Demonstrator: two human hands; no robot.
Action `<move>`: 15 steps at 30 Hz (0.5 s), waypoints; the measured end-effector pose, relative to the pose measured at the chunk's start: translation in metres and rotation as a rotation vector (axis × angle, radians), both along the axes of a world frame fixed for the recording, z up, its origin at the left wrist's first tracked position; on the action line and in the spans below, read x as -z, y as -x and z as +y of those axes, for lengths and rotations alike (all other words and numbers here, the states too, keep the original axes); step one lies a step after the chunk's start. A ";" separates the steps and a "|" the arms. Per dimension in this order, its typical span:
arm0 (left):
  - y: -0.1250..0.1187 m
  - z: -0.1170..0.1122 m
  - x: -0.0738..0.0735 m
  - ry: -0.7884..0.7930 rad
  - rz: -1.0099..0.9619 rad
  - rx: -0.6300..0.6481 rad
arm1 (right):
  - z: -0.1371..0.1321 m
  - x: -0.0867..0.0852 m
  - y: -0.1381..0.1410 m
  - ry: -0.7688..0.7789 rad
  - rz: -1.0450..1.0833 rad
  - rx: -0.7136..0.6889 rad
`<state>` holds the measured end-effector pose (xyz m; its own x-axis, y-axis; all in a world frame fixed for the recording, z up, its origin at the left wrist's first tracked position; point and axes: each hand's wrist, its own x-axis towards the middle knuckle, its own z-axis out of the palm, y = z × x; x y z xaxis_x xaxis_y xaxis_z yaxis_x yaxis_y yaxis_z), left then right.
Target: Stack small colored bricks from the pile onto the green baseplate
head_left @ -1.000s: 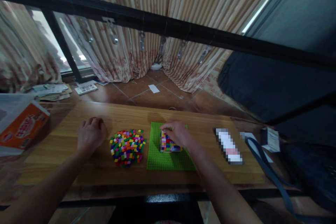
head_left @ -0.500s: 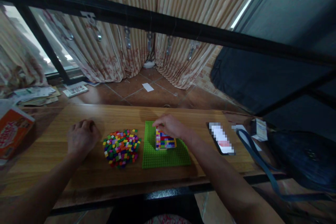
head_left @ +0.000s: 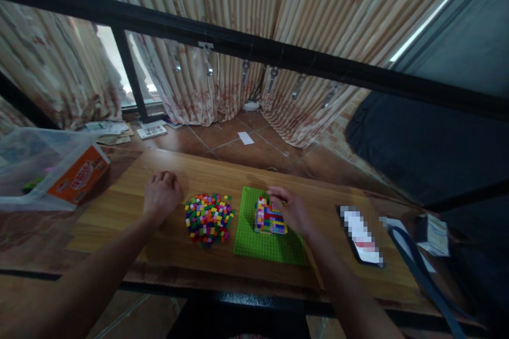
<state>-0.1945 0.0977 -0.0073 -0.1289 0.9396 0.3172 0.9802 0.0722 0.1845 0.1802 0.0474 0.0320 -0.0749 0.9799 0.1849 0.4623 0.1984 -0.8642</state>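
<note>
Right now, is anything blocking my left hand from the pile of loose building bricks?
Nothing visible is. Your left hand is just left of the pile of loose building bricks, with only a strip of wooden tabletop between them.

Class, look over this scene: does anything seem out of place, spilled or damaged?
A white paper lies loose on the tiled floor beyond the table, perhaps dropped. The smartphone screen is pixelated, hiding its content. The toy bricks sit piled, not scattered.
</note>
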 end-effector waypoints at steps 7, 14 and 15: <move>-0.003 -0.002 0.000 -0.006 -0.053 -0.015 | -0.062 -0.012 0.049 -0.170 -0.028 0.203; -0.005 -0.004 -0.002 0.015 -0.063 -0.019 | -0.112 0.023 0.113 -0.116 -0.105 0.035; -0.005 -0.005 -0.002 0.015 -0.068 -0.018 | -0.114 0.030 0.116 -0.109 -0.127 0.040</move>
